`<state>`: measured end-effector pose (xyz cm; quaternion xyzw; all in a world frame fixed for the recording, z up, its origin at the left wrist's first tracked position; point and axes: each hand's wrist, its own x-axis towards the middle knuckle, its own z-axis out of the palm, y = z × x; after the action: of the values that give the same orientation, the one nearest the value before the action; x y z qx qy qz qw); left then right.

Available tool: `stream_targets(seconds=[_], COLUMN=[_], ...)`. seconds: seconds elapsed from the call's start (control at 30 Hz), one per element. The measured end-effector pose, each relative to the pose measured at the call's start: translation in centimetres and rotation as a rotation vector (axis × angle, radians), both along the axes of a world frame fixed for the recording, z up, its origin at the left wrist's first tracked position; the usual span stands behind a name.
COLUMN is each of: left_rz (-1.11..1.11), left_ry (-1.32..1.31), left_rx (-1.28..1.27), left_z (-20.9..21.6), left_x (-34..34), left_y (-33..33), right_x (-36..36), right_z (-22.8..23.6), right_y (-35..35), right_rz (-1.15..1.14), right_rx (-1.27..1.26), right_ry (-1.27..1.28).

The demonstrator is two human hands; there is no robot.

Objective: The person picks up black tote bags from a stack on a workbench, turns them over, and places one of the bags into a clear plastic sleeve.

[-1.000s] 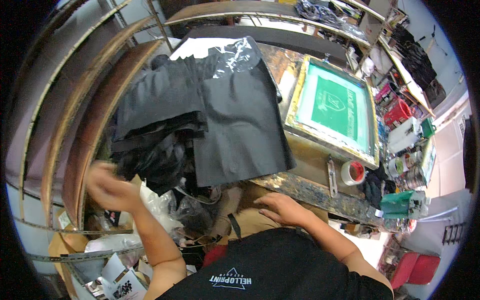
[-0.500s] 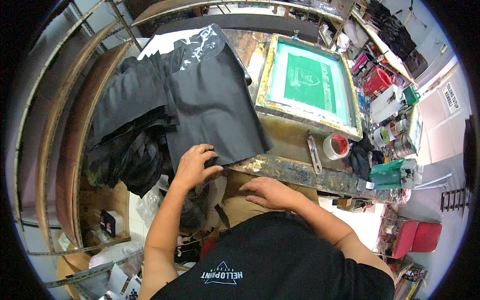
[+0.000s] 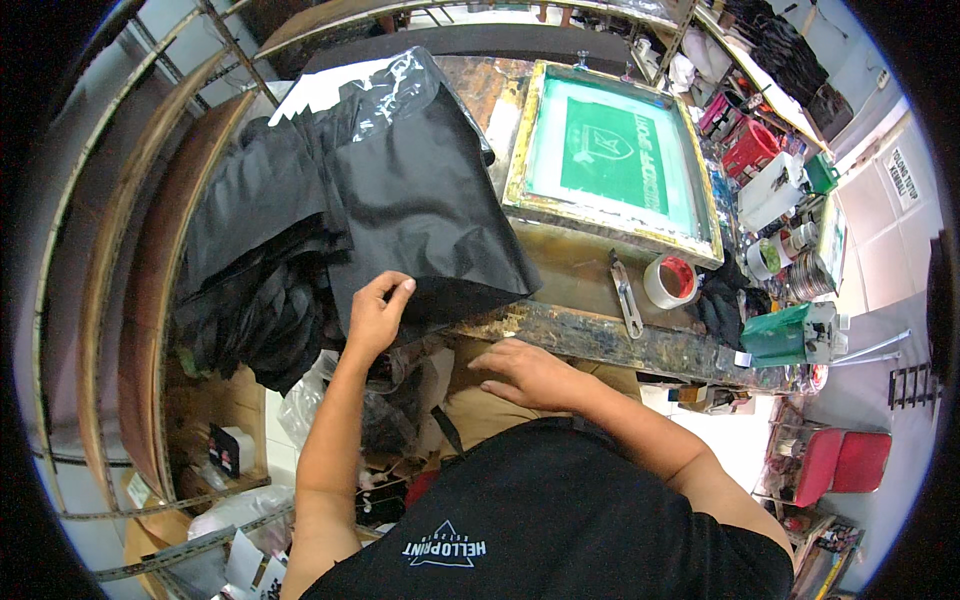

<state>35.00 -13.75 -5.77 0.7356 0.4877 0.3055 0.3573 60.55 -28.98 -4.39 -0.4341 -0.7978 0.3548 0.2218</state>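
Note:
A flat black fabric bag or sheet [image 3: 425,200] lies on top of the pile at the left of the worktable. My left hand [image 3: 378,312] is closed on its near edge, thumb against the fingers, and that edge is lifted in a curve. More black fabric pieces [image 3: 260,195] lie heaped to its left, drooping over the table's front. My right hand [image 3: 525,374] hovers over my lap near the table edge, fingers stretched and apart, holding nothing. To the right, a printing screen [image 3: 610,155] with green mesh rests in a stained frame.
A slim metal tool [image 3: 626,295] and a white tub with red ink [image 3: 670,281] sit in front of the screen. Cans, containers and a green box [image 3: 780,342] crowd the right side. Curved-looking shelving [image 3: 150,300] stands close at my left. A red chair [image 3: 840,467] is at lower right.
My left hand has gone from resting spread on the near edge to pinching it, and the edge has come up. My right hand has shifted slightly, remaining empty.

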Motion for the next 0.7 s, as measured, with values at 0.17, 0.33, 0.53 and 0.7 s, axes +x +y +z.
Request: stream_targets(seconds=[0.17,0.33,0.53,0.7], left_rz=[0.130,0.133,0.040,0.073], left_ry=[-0.093,-0.079,-0.010,-0.046], left_rx=[0.148,0.214,0.565,0.472], left_z=[2.8,4.5,3.2,1.0], left_x=[1.0,1.5,2.3,2.2], left_y=[-0.9,-2.2,-2.7,-3.4], right_x=[-2.7,-5.7,-6.9,-7.1], right_z=[1.0,-2.0,-3.9,-7.1], right_y=[2.5,8.7,17.8,19.5], right_rz=[-0.088,-0.209,-0.173,-0.250], right_rx=[0.381,0.516,-0.121,0.008], right_ry=[0.032,-0.377,-0.471,-0.386])
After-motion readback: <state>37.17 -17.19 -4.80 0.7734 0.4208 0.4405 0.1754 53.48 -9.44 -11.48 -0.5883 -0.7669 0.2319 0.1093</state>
